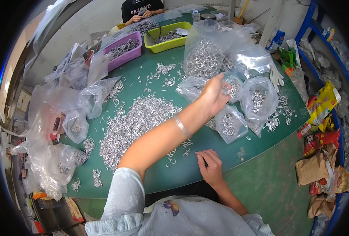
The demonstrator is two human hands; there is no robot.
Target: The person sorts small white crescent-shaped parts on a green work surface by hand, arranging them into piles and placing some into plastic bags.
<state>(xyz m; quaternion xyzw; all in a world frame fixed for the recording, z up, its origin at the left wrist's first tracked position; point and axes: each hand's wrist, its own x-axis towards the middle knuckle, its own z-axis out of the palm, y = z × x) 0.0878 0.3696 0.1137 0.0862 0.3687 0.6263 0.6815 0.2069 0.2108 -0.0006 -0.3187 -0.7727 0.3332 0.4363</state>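
My left hand reaches across the green tabletop, over an open clear plastic bag of small silvery metal parts. Its fingers curl down at the bag, and whether they hold anything is hidden. My right hand rests at the near table edge, a gap between thumb and fingers and nothing visible in it. Under and left of my left forearm spreads a large heap of small curved metal pieces. Just right of that forearm stands another open bag of metal parts, with a further bag beyond it.
A big bag of metal rings stands behind my left hand. Farther back are a purple bin and a yellow-green bin with metal parts. Plastic bags crowd the left side. Opposite sits a person. Blue shelving stands right.
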